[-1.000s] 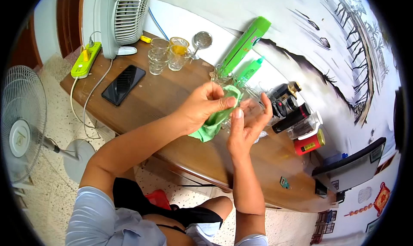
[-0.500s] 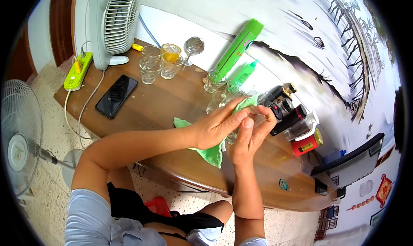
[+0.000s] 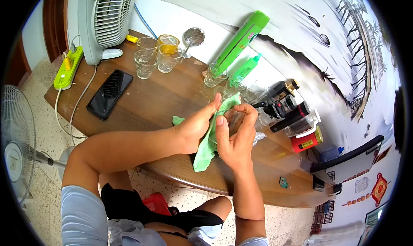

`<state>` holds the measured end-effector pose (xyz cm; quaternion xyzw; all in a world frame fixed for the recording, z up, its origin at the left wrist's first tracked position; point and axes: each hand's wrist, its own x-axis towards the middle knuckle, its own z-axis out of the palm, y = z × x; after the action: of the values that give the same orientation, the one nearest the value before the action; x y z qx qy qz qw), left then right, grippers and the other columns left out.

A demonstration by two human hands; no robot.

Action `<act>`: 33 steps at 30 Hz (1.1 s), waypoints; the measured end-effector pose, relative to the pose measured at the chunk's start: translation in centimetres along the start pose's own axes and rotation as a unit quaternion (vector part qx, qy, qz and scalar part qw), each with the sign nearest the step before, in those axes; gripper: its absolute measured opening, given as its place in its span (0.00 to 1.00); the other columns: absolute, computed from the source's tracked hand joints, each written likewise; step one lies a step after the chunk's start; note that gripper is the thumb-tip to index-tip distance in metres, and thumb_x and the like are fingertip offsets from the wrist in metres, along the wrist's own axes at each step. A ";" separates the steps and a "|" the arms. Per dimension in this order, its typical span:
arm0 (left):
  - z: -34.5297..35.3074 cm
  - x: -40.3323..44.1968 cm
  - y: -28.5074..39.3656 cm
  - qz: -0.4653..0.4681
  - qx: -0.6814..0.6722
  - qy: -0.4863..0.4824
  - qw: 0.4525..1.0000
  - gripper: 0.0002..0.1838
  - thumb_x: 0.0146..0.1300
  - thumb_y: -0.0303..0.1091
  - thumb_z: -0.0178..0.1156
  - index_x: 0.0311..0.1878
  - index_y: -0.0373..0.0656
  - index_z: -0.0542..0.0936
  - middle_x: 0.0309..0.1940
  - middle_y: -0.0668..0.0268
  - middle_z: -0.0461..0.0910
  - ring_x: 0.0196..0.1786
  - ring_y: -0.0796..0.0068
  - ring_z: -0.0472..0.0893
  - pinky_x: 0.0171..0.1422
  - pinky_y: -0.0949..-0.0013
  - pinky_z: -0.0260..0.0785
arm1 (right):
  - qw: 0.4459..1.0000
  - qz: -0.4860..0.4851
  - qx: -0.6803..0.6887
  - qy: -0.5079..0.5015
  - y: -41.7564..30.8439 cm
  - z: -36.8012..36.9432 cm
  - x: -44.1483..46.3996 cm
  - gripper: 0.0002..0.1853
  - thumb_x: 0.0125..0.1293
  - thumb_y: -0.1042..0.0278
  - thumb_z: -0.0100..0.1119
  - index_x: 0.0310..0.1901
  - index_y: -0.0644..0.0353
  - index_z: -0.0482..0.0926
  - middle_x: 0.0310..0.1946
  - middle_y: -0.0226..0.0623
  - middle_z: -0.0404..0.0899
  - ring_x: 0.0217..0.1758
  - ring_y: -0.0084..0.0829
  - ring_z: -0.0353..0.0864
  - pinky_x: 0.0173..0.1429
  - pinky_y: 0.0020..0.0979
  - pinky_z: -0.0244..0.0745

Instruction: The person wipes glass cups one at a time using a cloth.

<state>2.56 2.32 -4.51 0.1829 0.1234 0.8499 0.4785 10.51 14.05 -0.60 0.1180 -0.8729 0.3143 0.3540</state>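
Over the wooden table, my left hand (image 3: 192,129) is closed on a light green cloth (image 3: 205,153), thumb pointing up along it. The cloth drapes down between my two hands. My right hand (image 3: 237,143) curls its fingers and thumb around a clear drinking glass (image 3: 232,120), whose lower part is hidden by the hand and cloth. Cloth and glass touch each other. Just beyond my hands, several clear glasses (image 3: 214,76) stand near a green bottle (image 3: 245,70) and a tall green box (image 3: 241,42).
Stacked glasses (image 3: 146,63), a metal strainer (image 3: 194,37) and a black phone (image 3: 109,94) lie to the left on the table (image 3: 159,95). A fan (image 3: 109,18) and a green power strip (image 3: 69,68) sit at the left end. A red can (image 3: 307,141) and dark bottles are right.
Both hands have shifted slightly left. My left thumb now points up, and the cloth has turned more upright between the hands. The view has tilted a little.
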 end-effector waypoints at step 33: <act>0.4 -0.6 -1.8 0.086 0.223 -0.041 0.970 0.32 0.90 0.52 0.38 0.87 0.44 0.56 0.70 0.64 0.74 0.73 0.74 0.74 0.82 0.61 0.65 | 0.993 0.062 -0.045 0.090 0.1 -1.2 0.5 0.25 0.74 0.66 0.69 0.61 0.69 0.66 0.36 0.46 0.80 0.34 0.38 0.80 0.39 0.39 0.77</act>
<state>4.40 2.78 -4.96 0.3300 0.2737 0.8305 0.3557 10.82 14.88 0.37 0.0193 -0.8566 0.3051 0.4156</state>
